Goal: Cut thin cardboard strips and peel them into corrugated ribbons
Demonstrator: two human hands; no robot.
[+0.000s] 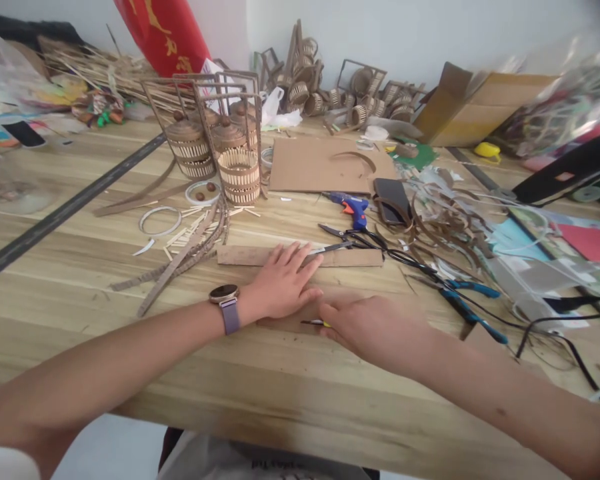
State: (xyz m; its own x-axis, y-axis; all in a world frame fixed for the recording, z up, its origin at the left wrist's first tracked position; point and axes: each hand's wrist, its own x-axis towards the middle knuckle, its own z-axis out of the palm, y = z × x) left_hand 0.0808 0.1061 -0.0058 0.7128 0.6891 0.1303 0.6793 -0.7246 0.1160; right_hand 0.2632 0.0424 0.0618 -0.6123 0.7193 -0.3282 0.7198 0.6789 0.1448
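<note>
Basket [239,183]: upright on the table [205,387], toward the back.
Left hand [285,287]: palm down, fingers spread across a cardboard strip [240,255].
Cardboard piece [291,323]: flat on the table, partly under that palm.
Knife [325,323]: blade pointing left, over the cardboard piece.
Right hand [370,327]: curled, gripping the knife.

Red bag [190,35]: gold characters [171,47], seemingly unreadable

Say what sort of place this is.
Probably a craft workshop, perhaps a home one: a blue glue gun, blue-handled pliers and several small slatted baskets share a wooden table.
</note>
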